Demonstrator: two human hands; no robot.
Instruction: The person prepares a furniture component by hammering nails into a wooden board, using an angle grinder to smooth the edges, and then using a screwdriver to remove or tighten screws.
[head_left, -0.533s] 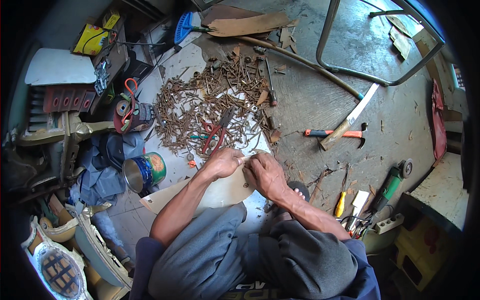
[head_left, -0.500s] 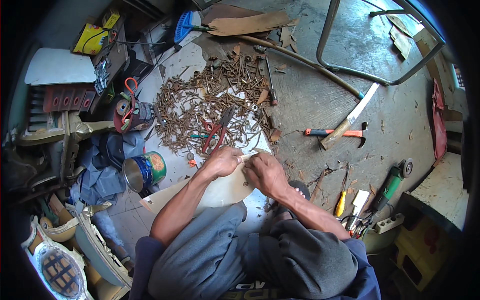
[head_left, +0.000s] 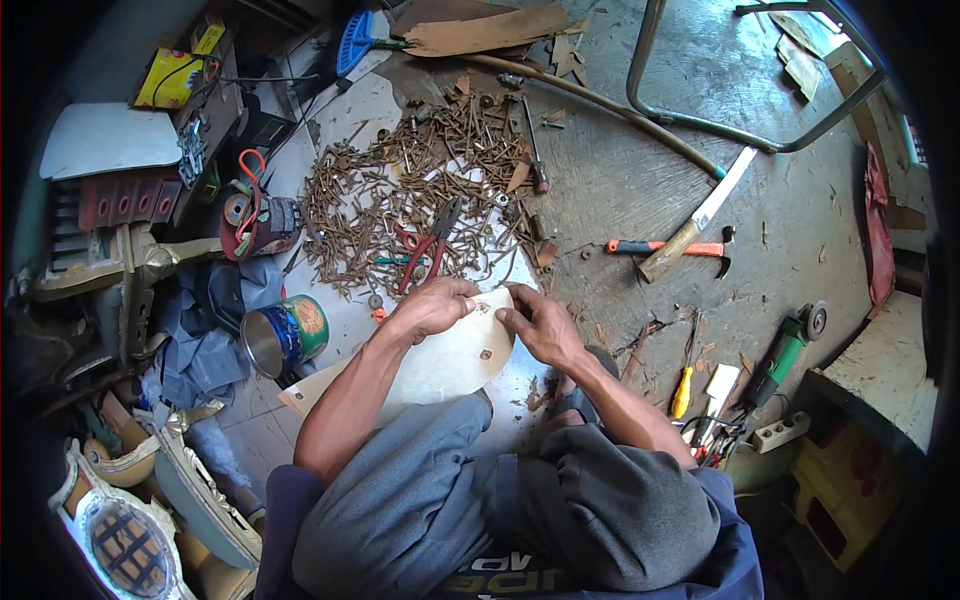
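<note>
A thin cream-coloured sheet [head_left: 440, 368] with a rounded right end lies across above my lap. Small brown-rimmed spots or holes dot its surface. My left hand [head_left: 440, 306] is closed on its far edge, with fingers curled over. At the far right corner my right hand [head_left: 541, 325] pinches the same edge, thumb on top of the sheet. Just beyond my hands is a large pile of rusty nails and screws [head_left: 345, 220]. Red-handled pliers [head_left: 430, 245] rest on the pile.
Right of the pile lie a screwdriver [head_left: 536, 150], a claw hammer [head_left: 670, 248] and a wooden-handled knife [head_left: 700, 215]. A green angle grinder [head_left: 780, 355] and yellow screwdriver [head_left: 683, 392] lie nearer right. An open can [head_left: 285, 335] stands left. A metal frame [head_left: 640, 70] is far right.
The sheet's far end now tilts up and shows more of its spotted face. My right hand has shifted slightly up and right, its thumb now on top of the sheet.
</note>
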